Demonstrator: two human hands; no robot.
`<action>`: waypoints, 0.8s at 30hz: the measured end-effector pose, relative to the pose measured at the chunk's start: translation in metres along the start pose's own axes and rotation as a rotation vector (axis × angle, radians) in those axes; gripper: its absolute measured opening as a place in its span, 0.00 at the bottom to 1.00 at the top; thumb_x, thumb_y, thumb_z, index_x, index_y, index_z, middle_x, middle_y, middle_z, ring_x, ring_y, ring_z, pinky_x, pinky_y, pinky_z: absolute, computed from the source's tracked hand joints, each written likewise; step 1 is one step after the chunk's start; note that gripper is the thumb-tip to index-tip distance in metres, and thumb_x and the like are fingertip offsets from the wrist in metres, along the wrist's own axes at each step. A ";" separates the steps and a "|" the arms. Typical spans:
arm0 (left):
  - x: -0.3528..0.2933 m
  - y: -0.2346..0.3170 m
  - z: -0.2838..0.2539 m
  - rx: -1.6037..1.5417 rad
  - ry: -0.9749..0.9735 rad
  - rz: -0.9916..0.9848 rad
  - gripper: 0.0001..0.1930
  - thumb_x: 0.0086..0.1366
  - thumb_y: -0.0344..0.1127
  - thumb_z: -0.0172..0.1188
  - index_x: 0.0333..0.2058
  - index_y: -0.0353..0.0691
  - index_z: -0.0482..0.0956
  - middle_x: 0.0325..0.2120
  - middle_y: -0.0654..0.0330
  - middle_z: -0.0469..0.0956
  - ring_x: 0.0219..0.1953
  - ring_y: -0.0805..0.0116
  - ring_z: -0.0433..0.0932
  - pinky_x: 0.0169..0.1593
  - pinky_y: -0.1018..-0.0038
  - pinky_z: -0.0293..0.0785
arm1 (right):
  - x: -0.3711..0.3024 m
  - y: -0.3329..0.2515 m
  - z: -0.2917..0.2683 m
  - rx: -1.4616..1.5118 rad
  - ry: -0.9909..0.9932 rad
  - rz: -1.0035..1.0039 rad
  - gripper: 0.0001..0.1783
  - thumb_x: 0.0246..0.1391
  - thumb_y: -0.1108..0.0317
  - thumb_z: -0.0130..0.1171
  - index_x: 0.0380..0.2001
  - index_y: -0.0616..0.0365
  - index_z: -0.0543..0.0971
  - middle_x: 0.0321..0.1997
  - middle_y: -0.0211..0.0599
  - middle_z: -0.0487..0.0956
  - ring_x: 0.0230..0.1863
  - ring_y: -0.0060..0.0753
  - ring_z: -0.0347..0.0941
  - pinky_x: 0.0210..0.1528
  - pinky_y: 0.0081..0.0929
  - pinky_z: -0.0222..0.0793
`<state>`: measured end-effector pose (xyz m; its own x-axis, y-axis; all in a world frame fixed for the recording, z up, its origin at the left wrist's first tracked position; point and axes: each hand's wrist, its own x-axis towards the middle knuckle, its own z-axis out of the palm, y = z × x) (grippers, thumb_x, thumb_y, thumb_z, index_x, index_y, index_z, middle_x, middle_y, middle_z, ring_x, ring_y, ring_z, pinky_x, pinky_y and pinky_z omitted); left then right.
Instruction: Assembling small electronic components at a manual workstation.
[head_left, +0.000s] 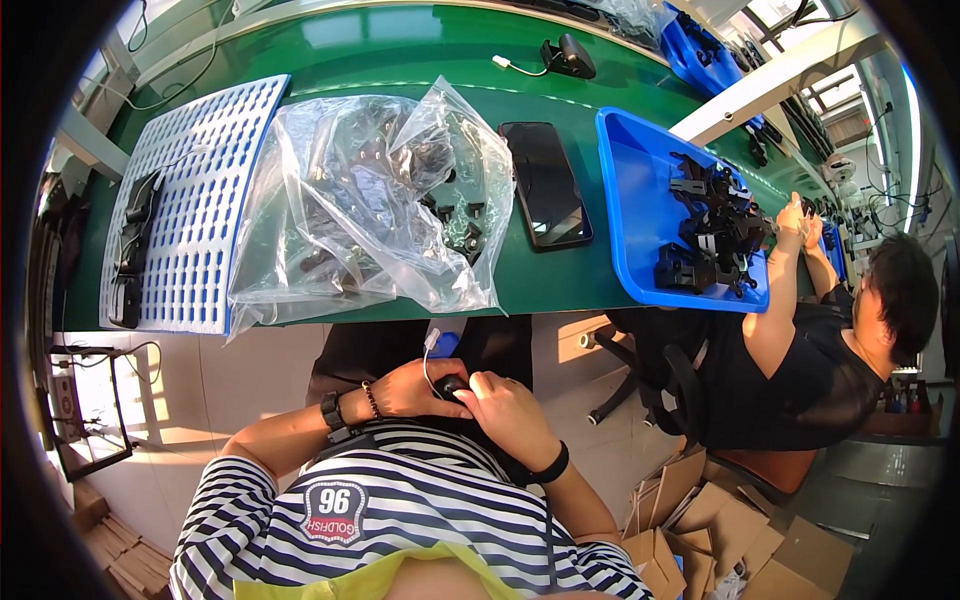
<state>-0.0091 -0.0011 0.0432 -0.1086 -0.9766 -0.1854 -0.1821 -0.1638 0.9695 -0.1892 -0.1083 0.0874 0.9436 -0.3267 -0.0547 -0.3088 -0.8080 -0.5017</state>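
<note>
I am holding a black part [451, 386] (white cable [425, 368] trailing) | left hand [412, 388], right hand [508, 410]: fingers [486, 383] gripping it, curled closed

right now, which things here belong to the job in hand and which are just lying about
Likely in the job:
black cabled part in the left hand and right hand
black units on the white tray
perhaps the blue bin and clear bag

Apparently lying about:
dark phone
cardboard boxes
</note>
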 end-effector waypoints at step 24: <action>0.001 -0.002 0.001 -0.046 -0.018 -0.024 0.23 0.59 0.46 0.74 0.46 0.39 0.78 0.35 0.60 0.81 0.39 0.71 0.80 0.46 0.72 0.75 | -0.001 -0.002 -0.013 0.076 -0.017 0.088 0.16 0.62 0.56 0.61 0.34 0.60 0.73 0.33 0.43 0.78 0.33 0.50 0.78 0.33 0.42 0.73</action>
<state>-0.0094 -0.0013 0.0411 -0.1228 -0.9697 -0.2112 -0.1394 -0.1939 0.9711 -0.1910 -0.1133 0.1000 0.9153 -0.3857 -0.1161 -0.3813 -0.7369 -0.5582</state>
